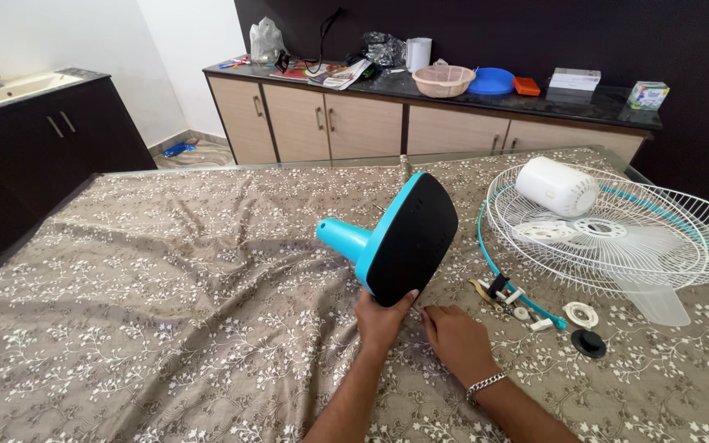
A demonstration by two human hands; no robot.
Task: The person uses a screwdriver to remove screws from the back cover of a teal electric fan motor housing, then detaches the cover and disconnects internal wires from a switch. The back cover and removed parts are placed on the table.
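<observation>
— On the table point(125, 312), under the patterned cloth, what's the left hand point(381, 318) doing?

— From the head view, it grips the lower edge of the fan base point(408, 238), a black oval with a blue rim and a blue neck sticking out to the left. The base stands tilted on its edge, propped by that hand alone.

— And the right hand point(451, 335)?

— It rests flat on the cloth just beside the left one, fingers loosely curled, holding nothing. A bracelet shows at the wrist.

— What could go wrong?

— I'd judge the base could tip or slip sideways, since only its bottom edge meets the soft, rumpled cloth and only one hand steadies it. If it fell right, it might knock the small screws and caps point(535, 316) lying near, or strike the wire fan guard point(617, 238).

— So where does the base sit relative to the hands?

— Directly above the left hand, touching it; up and left of the right hand, just apart.
</observation>
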